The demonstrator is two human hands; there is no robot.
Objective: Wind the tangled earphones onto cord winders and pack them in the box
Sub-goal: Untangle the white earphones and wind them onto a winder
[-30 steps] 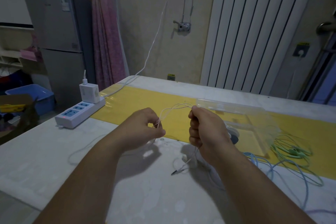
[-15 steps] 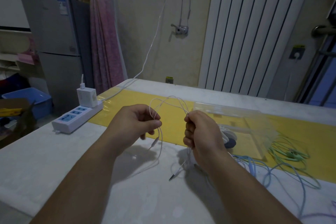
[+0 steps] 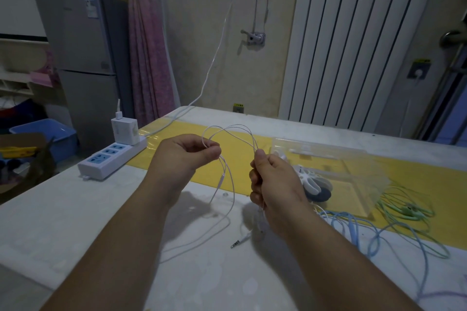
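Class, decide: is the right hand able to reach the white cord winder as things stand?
Likely yes: the white cord winder lies just beyond the right hand, nothing visibly between, though that hand grips the earphone cord.

Pale table (image 3: 63,222): power strip (image 3: 111,159), yellow mat (image 3: 182,131), clear box (image 3: 348,171), blue earphones (image 3: 353,225), green earphones (image 3: 409,209).

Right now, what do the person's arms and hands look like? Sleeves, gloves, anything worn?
Left hand and right hand are bare: no gloves, rings or watch seen. Left forearm and right forearm are bare to the frame edge, with no sleeves in view. No markings visible in the dim light.
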